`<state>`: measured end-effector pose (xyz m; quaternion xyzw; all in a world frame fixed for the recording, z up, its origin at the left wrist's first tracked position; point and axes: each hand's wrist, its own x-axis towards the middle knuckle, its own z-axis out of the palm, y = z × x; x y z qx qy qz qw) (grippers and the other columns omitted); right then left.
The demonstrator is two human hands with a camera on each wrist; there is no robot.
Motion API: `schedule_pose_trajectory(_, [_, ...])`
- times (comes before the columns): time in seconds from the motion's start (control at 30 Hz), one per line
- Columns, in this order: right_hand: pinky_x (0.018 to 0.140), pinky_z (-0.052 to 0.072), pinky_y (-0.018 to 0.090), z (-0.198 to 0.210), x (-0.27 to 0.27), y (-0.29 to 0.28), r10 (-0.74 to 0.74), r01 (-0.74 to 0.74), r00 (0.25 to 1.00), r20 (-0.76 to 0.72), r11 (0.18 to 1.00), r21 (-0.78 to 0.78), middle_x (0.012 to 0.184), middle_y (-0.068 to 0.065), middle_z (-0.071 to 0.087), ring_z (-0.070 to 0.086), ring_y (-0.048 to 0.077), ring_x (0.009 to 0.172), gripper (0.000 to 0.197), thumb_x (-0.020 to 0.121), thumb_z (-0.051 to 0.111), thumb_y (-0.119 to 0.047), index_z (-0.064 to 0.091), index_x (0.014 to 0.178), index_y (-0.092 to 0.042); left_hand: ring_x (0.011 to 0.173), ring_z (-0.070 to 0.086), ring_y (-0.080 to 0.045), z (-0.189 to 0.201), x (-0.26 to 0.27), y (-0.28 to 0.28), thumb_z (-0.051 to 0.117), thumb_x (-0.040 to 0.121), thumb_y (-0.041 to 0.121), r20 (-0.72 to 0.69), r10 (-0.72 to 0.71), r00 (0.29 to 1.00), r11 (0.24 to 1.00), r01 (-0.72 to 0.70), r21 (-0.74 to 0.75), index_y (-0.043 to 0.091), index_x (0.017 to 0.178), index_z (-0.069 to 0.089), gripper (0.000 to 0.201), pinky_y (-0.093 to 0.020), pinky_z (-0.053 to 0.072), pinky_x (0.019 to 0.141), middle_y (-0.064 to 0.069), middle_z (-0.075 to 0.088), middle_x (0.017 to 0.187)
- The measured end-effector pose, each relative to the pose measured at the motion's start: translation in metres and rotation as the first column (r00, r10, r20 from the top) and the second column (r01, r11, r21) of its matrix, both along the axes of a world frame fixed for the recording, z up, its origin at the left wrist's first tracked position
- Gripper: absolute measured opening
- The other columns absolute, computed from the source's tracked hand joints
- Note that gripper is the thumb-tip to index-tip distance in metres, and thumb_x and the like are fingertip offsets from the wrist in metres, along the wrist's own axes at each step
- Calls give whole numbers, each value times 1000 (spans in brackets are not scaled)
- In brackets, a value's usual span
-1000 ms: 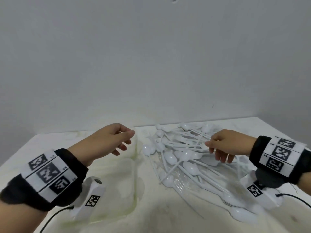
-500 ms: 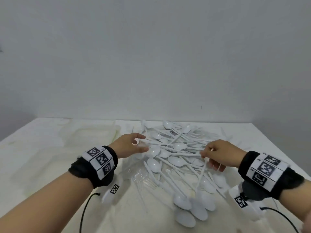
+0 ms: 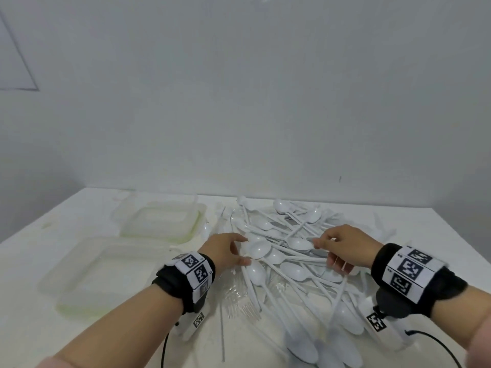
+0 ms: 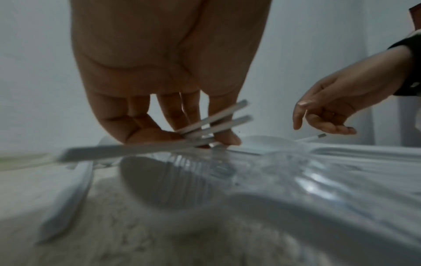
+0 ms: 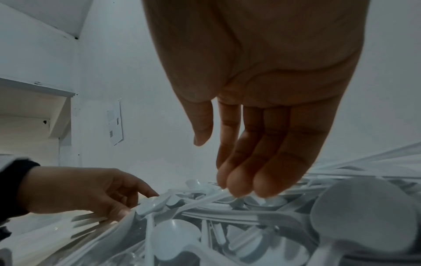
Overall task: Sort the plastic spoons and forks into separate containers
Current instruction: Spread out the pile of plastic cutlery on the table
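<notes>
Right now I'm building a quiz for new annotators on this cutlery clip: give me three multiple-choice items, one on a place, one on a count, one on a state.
1. Where do the containers sit relative to the cutlery pile?
A. To its left
B. To its right
C. On top of it

2. How many containers are on the table?
A. One
B. Two
C. Four

3. What is the left hand doing?
A. Resting flat on the table
B. Holding a container
C. Gripping white handles

Key:
1 A: in the head view the far container and the near container lie left of the cutlery pile.
2 B: only those two translucent containers show on the table.
3 C: in the left wrist view the left hand has its fingers curled round several white handles.
</notes>
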<state>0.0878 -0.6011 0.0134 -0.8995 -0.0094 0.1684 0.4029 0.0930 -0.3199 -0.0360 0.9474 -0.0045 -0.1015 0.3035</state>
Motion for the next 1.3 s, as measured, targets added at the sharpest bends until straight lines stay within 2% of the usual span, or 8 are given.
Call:
schedule_pose_trajectory(0.27, [43,47,27,-6,11,7,29,-29,999,-27,1000,8,62,11,66,57,22,49,29,94,58,-37,65,96,-9,59,47,-8,-4,13,13,77,82,31,30,215,976,934,-196,-300,18,85,65,18,-22,40,63,8,53,66])
schedule_pose_trajectory(0.4, [50,47,31,-5,16,12,17,-17,1000,-3,1000,1,61,10,65,58,26,54,29,94,58,-37,66,94,-8,49,38,-10,1,12,15,68,90,32,82,194,978,924,-154,-351,15,61,59,35,-19,33,52,8,43,50])
schedule_pose_trajectory(0.5, [48,47,26,-4,20,14,13,-13,1000,28,1000,-17,61,8,64,59,19,49,29,94,58,-37,66,91,-9,51,42,-8,7,12,13,67,90,32,100,149,984,919,-100,-382,14,61,65,34,-21,37,58,2,54,57])
schedule_pose_trajectory(0.67, [47,47,25,-7,22,15,9,-9,1000,25,1000,-14,60,6,63,59,18,49,29,94,57,-37,67,93,-10,55,47,-8,9,10,11,64,93,31,87,87,992,938,-53,-343,5,89,75,29,-22,42,65,-12,69,76])
schedule_pose_trajectory(0.8, [49,48,26,-8,21,15,15,-15,1000,19,1000,-21,62,6,64,59,19,52,30,95,56,-38,67,96,-10,65,55,-11,12,13,10,66,90,35,98,113,989,951,-79,-299,14,76,72,26,-28,47,72,1,68,77])
schedule_pose_trajectory(1.0, [46,47,24,-10,23,10,-6,6,1000,25,1000,-19,61,6,64,58,19,49,30,94,58,-38,66,94,-9,104,56,-7,24,10,2,63,91,41,111,39,993,979,-16,-203,33,59,65,33,-27,40,91,11,66,102])
schedule_pose_trajectory(1.1, [45,47,24,-11,25,7,-9,10,999,33,999,-32,61,5,64,58,17,48,30,94,57,-38,67,95,-9,93,61,-9,23,13,-3,60,93,42,134,105,985,961,-66,-268,24,73,71,29,-25,42,82,9,70,92])
schedule_pose_trajectory(1.3, [47,41,14,-14,32,4,31,-11,989,143,990,-141,66,-3,56,50,6,52,18,93,62,-31,70,95,-15,47,56,-13,20,17,-15,60,95,28,-44,241,970,759,-217,-614,4,86,68,27,-25,53,53,-3,63,63])
